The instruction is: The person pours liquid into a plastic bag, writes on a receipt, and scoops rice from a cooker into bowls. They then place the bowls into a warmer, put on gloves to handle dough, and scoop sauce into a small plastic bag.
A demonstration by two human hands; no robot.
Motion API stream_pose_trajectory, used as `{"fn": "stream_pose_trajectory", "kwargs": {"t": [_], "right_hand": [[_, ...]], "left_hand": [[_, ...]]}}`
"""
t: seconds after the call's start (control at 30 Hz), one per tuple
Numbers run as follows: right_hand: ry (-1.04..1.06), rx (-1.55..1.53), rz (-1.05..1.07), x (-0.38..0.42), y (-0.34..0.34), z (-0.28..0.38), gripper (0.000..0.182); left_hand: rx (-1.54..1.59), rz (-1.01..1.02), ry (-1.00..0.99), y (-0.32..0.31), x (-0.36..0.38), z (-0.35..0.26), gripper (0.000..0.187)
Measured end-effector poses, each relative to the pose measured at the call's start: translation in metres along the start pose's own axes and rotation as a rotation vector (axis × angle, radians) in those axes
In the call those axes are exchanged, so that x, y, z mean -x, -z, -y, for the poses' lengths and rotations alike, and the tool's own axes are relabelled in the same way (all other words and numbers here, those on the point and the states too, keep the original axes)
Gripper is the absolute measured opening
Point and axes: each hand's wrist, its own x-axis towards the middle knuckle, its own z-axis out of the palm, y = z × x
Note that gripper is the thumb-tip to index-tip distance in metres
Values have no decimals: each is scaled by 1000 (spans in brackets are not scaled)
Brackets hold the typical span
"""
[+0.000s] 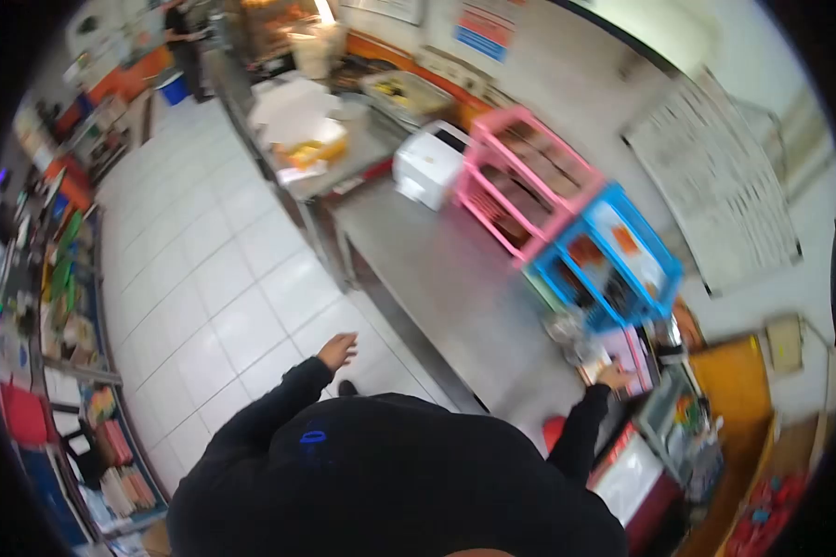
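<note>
My left hand (338, 351) hangs in the air above the white tiled floor, fingers loosely apart and nothing in it. On the right, my right hand (615, 376) reaches over the steel worktop (492, 325) to a pink and white box-like item (633, 356), at its near edge. Blur hides whether its fingers grip the item or only touch it. Just beyond lies a crumpled clear plastic bag (569, 332). Behind that stand a blue plastic basket (655, 302) with sections and a pink one (581, 190), both with contents I cannot make out.
A white printer-like machine (427, 167) sits beside the pink basket. Farther along are an open white box (293, 111) and a metal tray (407, 97). Stocked shelves (70, 306) line the left side. Another person (184, 46) stands at the far end near a blue bucket (173, 88).
</note>
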Motion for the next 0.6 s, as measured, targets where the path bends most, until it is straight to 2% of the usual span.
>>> {"fn": "stream_pose_trajectory", "kwargs": {"t": [0.07,0.13,0.2,0.27,0.33,0.43,0.53,0.6], "right_hand": [[130,-327,104,49,-4,102,66],[241,-599,253,136,-14,221,53],[221,-728,568,218,-55,294,50],[328,-828,876,299,-89,355,49],[476,-804,1016,365,-112,399,45],[471,-787,1235,430,-152,438,33],[423,-584,1338,487,-213,452,24],[901,-558,1316,527,-245,477,23]], "left_hand": [[122,-172,64,89,27,15,54],[234,-293,104,152,47,28,53],[330,-373,120,205,63,28,52],[378,-367,75,235,71,12,52],[383,-343,7,257,62,-11,52],[376,-291,-67,291,30,-52,51],[355,-238,-80,323,-12,-91,50],[331,-210,-71,349,-47,-114,50]]}}
